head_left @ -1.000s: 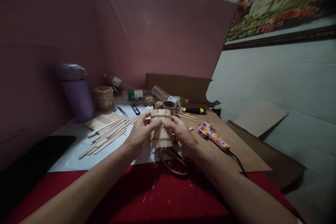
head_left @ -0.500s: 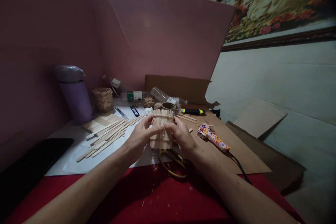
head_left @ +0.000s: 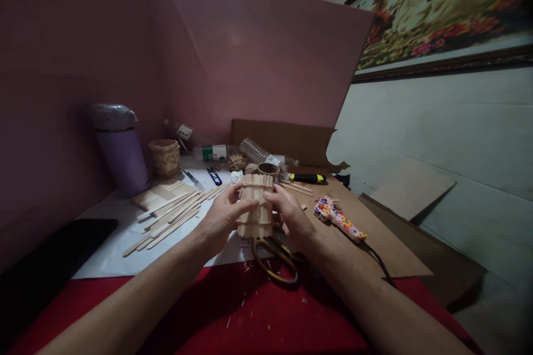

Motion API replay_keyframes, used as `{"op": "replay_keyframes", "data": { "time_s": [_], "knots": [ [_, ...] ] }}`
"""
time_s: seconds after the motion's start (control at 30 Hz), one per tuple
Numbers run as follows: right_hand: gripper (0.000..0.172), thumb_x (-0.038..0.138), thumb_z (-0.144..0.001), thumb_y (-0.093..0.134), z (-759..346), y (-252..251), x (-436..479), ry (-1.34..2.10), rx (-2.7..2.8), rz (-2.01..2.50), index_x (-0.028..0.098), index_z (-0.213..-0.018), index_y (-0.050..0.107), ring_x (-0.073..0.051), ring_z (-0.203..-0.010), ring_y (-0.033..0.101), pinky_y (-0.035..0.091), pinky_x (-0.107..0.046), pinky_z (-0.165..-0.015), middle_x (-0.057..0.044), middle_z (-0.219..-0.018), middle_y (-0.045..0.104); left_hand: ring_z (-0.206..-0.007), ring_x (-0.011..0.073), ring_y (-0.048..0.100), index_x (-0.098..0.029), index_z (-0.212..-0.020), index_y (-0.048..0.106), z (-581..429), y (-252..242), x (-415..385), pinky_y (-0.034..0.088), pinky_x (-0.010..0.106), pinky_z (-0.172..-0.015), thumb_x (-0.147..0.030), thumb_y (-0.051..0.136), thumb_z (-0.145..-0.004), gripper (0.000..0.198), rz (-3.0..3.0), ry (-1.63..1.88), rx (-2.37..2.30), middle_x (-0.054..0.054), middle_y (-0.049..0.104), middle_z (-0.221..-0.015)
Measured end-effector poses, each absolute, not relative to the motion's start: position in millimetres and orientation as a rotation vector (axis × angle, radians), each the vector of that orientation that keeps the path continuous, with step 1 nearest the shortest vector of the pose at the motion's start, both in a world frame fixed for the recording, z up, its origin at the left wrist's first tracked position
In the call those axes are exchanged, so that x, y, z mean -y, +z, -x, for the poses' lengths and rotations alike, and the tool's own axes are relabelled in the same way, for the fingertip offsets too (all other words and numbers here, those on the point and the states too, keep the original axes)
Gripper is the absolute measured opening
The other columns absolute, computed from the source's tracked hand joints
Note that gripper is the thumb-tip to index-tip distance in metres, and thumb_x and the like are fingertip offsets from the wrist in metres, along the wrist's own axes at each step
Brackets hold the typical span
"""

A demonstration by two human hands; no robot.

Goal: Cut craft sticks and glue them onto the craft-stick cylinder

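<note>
A small holder made of upright popsicle sticks (head_left: 257, 213), with twine bands near its top and bottom, stands upright between my two hands. My left hand (head_left: 227, 208) wraps its left side, the thumb lying across the front. On the other side my right hand (head_left: 289, 208) grips the right edge with curved fingers and the thumb near the front. Behind and below the holder, scissors (head_left: 277, 272) with dark golden handles lie with their blades mostly hidden. Loose popsicle sticks (head_left: 175, 219) are fanned out to the left on white paper.
A purple tumbler (head_left: 122, 158) and a twine-wrapped cup (head_left: 164, 158) stand at the left back. Plastic bottles (head_left: 258, 151), a twine ball (head_left: 237, 162) and a cardboard tube (head_left: 268, 168) lie behind the holder. A flower-patterned glue gun (head_left: 339, 219) with a cord and a black-yellow cutter (head_left: 307, 177) are at right.
My right thumb has shifted slightly to the right, toward the holder's edge. The holder stays in nearly the same place, with my left hand still around it.
</note>
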State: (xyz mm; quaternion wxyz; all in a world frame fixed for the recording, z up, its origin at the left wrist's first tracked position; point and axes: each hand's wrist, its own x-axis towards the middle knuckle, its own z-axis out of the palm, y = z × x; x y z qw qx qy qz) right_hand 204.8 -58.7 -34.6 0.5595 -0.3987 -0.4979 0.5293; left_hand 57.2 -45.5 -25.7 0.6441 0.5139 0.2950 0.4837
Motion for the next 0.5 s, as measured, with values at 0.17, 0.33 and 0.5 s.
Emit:
{"op": "replay_keyframes", "data": {
  "time_s": [0.17,0.33,0.5],
  "knots": [
    [0.045,0.042,-0.076,0.065,-203.6,-33.4,57.2,1.244,1.168,0.942,0.021,-0.116,0.059,-0.026,-0.091,0.068,0.054,-0.034,-0.068,-0.008,-0.106,0.072,-0.095,0.0271,0.064,-0.016,-0.115,0.062,-58.0,-24.9,45.1,0.052,0.033,-0.067,-0.027,0.076,-0.068,0.051,-1.181,1.102,-0.668,0.015,0.065,-0.118],
    [0.05,0.041,-0.07,0.071,-202.9,-31.1,58.0,1.215,1.156,0.955,0.019,-0.114,0.06,-0.029,-0.102,0.065,0.055,-0.036,-0.073,-0.01,-0.112,0.07,-0.096,0.0255,0.063,-0.015,-0.115,0.061,-58.6,-25.5,45.1,0.053,0.033,-0.069,-0.026,0.074,-0.069,0.048,-1.201,1.107,-0.647,0.015,0.065,-0.118],
    [0.052,0.041,-0.069,0.073,-202.5,-31.3,58.6,1.181,1.145,0.982,0.018,-0.113,0.06,-0.028,-0.101,0.065,0.054,-0.035,-0.073,-0.012,-0.12,0.067,-0.096,0.0287,0.064,-0.018,-0.118,0.059,-57.9,-26.5,45.3,0.053,0.035,-0.065,-0.027,0.068,-0.072,0.048,-1.169,1.075,-0.674,0.015,0.064,-0.119]
  ]
}}
